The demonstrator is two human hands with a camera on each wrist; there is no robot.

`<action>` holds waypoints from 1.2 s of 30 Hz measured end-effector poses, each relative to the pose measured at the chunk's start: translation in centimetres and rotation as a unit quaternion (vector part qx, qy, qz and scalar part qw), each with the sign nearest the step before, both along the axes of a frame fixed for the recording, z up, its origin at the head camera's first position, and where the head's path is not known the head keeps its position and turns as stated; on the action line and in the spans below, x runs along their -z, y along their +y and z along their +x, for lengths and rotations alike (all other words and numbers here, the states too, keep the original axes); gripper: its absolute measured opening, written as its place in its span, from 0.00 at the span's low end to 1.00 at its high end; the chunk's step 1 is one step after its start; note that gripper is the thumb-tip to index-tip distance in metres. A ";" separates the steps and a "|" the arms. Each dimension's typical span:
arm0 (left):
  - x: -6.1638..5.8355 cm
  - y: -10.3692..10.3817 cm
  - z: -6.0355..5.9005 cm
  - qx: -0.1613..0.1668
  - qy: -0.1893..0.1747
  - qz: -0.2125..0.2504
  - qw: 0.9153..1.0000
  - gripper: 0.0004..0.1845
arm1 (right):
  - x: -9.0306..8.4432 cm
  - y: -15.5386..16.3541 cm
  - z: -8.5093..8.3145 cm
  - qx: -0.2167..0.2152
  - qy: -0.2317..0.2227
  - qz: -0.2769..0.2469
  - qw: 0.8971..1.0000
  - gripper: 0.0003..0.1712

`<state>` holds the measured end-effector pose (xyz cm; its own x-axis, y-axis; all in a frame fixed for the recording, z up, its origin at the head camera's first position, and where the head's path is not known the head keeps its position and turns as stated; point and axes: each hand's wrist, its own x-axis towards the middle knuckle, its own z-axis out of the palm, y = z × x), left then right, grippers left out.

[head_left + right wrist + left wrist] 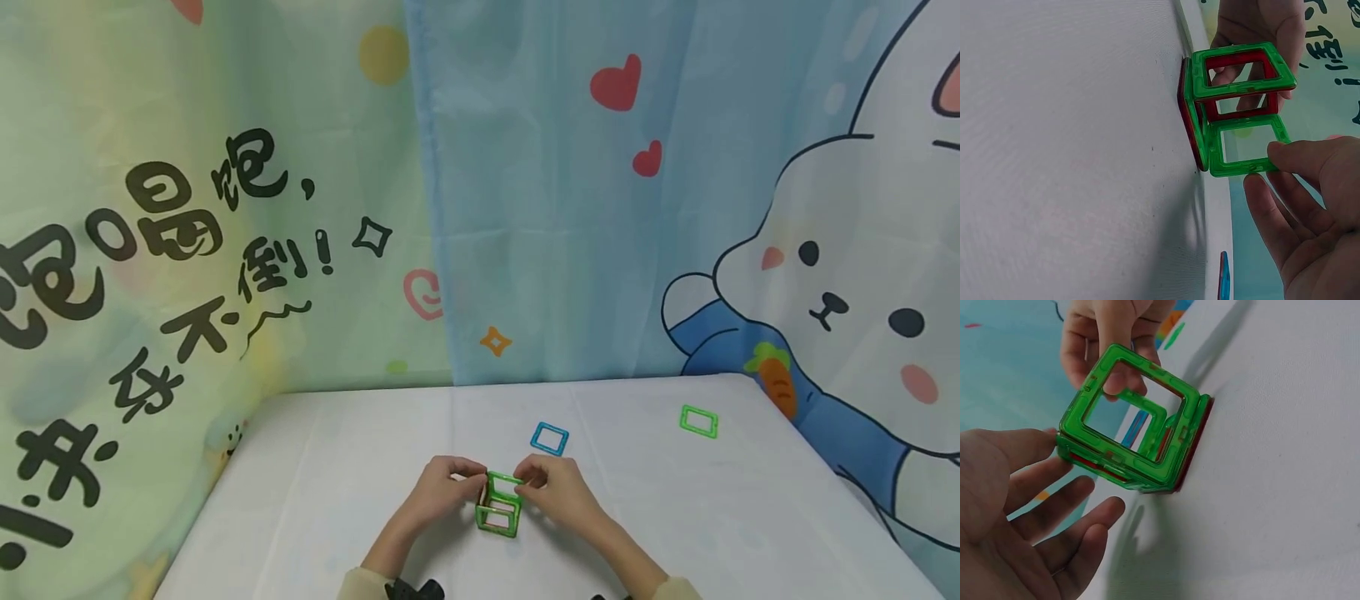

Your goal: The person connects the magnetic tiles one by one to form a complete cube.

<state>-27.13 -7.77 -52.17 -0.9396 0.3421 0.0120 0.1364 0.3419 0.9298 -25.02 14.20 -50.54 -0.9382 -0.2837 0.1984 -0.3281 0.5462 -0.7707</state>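
Note:
A small box-like structure of green and red magnetic tiles (497,522), all open square frames, stands on the white tabletop between both hands. My left hand (448,486) has thumb and index finger at the structure's upper left edge; the other fingers spread loosely below, as the left wrist view shows. On the far side, my right hand (1319,200) pinches a green square magnetic tile (1217,156) between thumb and index finger. That tile stands upright, its lower edge against the structure's base. In the left wrist view a green frame (1072,415) partly covers the right hand's fingertips.
Behind the hands a blue square tile (550,438) lies flat on the white table (337,467). Farther right lies a light green rectangular tile (699,422). A printed curtain (525,250) hangs along the table's back and left sides.

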 end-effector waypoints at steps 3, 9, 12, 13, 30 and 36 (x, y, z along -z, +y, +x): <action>-0.1 0.1 -0.3 -0.008 0.005 0.008 1.000 0.12 | -0.3 -0.1 -0.5 0.011 0.007 -0.001 1.000 0.09; -0.4 0.5 -0.9 -0.014 0.002 0.011 1.000 0.13 | -0.7 0.1 -0.9 0.023 0.024 -0.002 0.999 0.09; -0.5 0.6 -0.9 -0.018 0.000 0.007 1.000 0.13 | -0.7 0.2 -0.9 0.020 0.022 -0.005 1.000 0.08; -0.5 0.6 -0.9 -0.019 -0.001 0.005 1.000 0.13 | -0.6 0.2 -0.9 0.021 0.022 -0.005 1.000 0.08; -0.2 0.5 -0.9 -0.032 0.038 -0.010 0.999 0.07 | 0.6 -0.4 -1.0 0.000 0.012 -0.017 1.000 0.09; 0.1 0.2 -0.8 -0.037 0.033 -0.014 0.999 0.07 | 0.2 0.1 -1.2 -0.019 0.011 -0.011 1.000 0.09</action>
